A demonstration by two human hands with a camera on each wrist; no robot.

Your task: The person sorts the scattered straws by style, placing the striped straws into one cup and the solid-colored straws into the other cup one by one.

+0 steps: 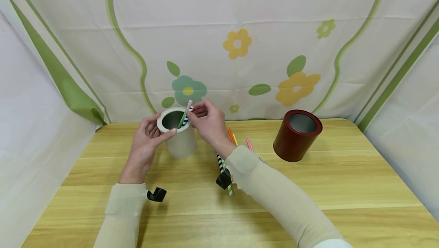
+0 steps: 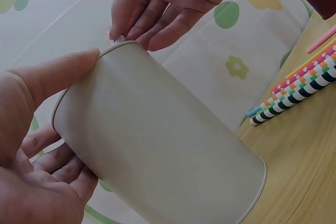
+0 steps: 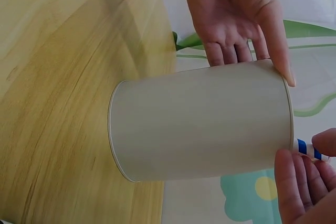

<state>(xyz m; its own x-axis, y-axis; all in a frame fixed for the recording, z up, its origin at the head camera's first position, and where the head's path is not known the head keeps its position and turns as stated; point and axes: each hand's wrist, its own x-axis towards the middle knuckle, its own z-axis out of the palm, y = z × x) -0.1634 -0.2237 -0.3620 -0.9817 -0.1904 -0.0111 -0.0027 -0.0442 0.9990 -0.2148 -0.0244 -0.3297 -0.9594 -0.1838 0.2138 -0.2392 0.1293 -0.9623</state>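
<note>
white can (image 1: pixel 181 145) is between left hand (image 1: pixel 144 145), gripping it, and right hand (image 1: pixel 210 122), pinching straw (image 1: pixel 185 120).

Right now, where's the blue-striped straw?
In the head view, left of centre: the blue-striped straw sticks out of the pale can at its right rim, beside the green straw and by the right hand.

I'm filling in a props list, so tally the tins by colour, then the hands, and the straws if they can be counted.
Off-white tin: 1
Dark red tin: 1
Hands: 2 (left hand, right hand)
Total: 4, leaving out the straws, which overlap and are partly hidden
</note>
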